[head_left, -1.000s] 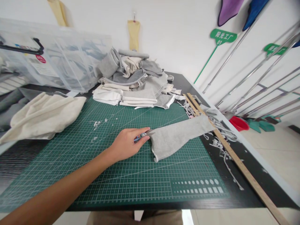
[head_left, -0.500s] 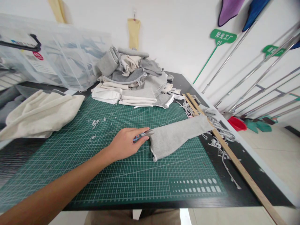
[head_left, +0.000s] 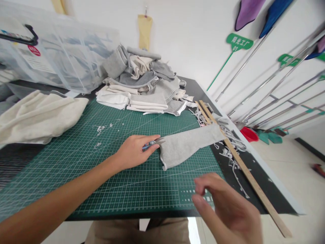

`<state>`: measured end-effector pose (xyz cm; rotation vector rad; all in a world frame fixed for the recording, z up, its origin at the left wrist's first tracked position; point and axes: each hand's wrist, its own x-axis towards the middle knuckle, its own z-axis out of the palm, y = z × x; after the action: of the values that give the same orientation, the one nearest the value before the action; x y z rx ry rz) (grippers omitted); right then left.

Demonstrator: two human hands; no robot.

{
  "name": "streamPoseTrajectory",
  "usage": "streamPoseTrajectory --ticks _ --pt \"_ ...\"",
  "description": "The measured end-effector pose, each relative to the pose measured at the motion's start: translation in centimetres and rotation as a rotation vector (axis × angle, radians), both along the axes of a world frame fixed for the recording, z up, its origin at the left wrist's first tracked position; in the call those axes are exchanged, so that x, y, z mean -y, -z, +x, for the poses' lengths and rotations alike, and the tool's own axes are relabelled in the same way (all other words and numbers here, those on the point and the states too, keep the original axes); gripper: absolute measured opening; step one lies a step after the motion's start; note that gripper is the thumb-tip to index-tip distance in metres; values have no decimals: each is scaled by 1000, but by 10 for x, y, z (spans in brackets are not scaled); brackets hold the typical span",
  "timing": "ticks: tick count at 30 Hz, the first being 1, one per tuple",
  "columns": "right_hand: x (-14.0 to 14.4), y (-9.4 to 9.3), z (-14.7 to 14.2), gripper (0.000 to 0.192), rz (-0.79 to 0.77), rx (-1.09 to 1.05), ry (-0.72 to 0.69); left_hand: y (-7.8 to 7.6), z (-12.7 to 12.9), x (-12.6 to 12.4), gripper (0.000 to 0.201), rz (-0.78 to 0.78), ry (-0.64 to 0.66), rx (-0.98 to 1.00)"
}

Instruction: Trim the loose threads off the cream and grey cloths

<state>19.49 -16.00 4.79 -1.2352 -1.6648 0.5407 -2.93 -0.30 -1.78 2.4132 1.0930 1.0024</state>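
My left hand lies on the green cutting mat, closed on a small blue-handled cutting tool whose metal tip touches the left end of a grey fabric piece. That fabric stretches right towards the mat's edge. My right hand hovers low at the front right, blurred, fingers apart and holding nothing.
A pile of grey and cream fabric sits at the back of the mat. A cream cloth lies at the left, clear plastic bins behind it. A wooden ruler and fabric scraps run along the right edge. Metal poles lean on the wall.
My right hand has come into view at the front right. My left hand stays by the grey fabric with the tool; the view has shifted slightly.
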Motion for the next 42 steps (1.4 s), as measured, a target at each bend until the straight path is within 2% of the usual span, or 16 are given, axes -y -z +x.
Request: streamPoseTrajectory --ticks 2,5,8,10,17,32,42 --pt "-26 17 2 21 -35 143 39 0 0 0 36 3 4 1" --pt "-55 44 10 21 -61 317 -31 1 0 -1 36 12 -4 0" --pt "-69 62 16 23 -47 409 -98 1 -1 -1 36 27 -5 -3" --pt "-73 67 16 21 -23 416 -131 1 -1 -1 36 38 0 -5" --pt "-74 67 5 12 37 394 -180 1 -1 0 37 48 -9 -12" --pt "-70 71 0 12 173 528 -158 2 -1 -2 37 64 -14 -4" --pt "-72 74 -4 11 123 467 -150 -1 -1 0 36 72 -16 4"
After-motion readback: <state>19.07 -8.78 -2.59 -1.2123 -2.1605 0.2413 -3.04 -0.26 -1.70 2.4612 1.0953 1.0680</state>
